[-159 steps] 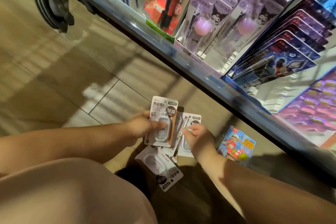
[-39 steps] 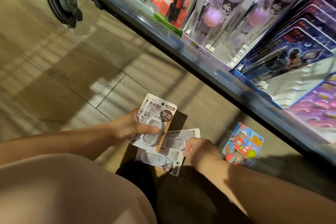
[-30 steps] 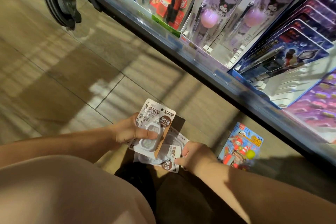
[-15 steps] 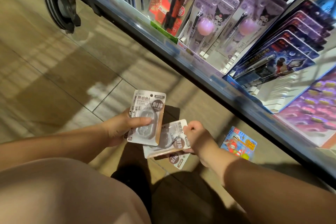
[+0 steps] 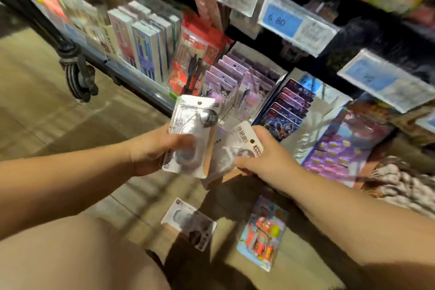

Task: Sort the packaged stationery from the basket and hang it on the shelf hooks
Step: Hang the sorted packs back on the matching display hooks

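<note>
Sorting stage, viewed from beside the crouching person. The left hand (image 5: 153,150) holds one white blister pack (image 5: 193,134) upright, its grip closed round the lower half and the punched hang-hole uppermost, probably so the pack can go straight onto a hook. The right hand (image 5: 266,160) has its grip closed on at least two similar packs (image 5: 237,146), just beside the first and tilted toward it. Holding them this way likely keeps like items together while they are matched. Both lots are in the air in front of the lowest edge of the shelf (image 5: 138,80), about level with the purple carded pens (image 5: 235,82). On the floor (image 5: 35,113) below the hands lie another white pack (image 5: 188,223) and, near it, a brightly coloured carded pack (image 5: 261,231), apparently set apart as a different kind. Blue price labels (image 5: 280,21) mark the rails above, but the hooks are too blurred to make out. A cart castor (image 5: 80,77) stands by the shelf's left end. Neither lot is hung yet.
</note>
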Available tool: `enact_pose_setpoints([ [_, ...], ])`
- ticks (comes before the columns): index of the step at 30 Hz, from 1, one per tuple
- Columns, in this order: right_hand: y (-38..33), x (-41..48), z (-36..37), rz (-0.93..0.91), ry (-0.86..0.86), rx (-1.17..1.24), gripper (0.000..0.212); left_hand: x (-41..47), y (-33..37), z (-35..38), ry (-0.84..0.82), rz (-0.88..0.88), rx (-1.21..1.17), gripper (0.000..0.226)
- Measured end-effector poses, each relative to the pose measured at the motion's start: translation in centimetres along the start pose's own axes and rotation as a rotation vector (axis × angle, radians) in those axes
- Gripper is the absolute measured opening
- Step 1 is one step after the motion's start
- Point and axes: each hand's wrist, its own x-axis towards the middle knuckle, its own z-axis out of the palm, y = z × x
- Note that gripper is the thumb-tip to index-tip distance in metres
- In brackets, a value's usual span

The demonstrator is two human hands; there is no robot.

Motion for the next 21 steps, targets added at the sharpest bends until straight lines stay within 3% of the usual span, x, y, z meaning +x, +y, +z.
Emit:
enact_pose_setpoints([
  [2, -1.9, -1.2, -2.3, -0.022, 0.027, 0.136, 0.046, -0.7, 2.2, 1.6, -0.039, 0.033, -0.008, 0.084],
  [5, -4.4, -3.7, -5.4, -0.090, 0.098, 0.400, 0.026, -2.2, 5.6, 4.6, -0.060, 0.084, -0.034, 0.070],
  [9, -5.4, -6.8, -8.0, -0.178, 0.105, 0.545, 0.008, -4.2, 8.8, 9.5, -0.079, 0.191, -0.003, 0.070],
  [16, -4.4, -12.6, -12.5, -0.338, 0.112, 0.369, 0.069, -4.9, 10.6, 18.4, -0.087, 0.265, 0.053, 0.085],
  [21, -2.0, -17.4, -18.4, -0.423, 0.273, 0.300, 0.049, -4.2, 10.5, 26.5, -0.214, 0.328, 0.085, 0.059],
])
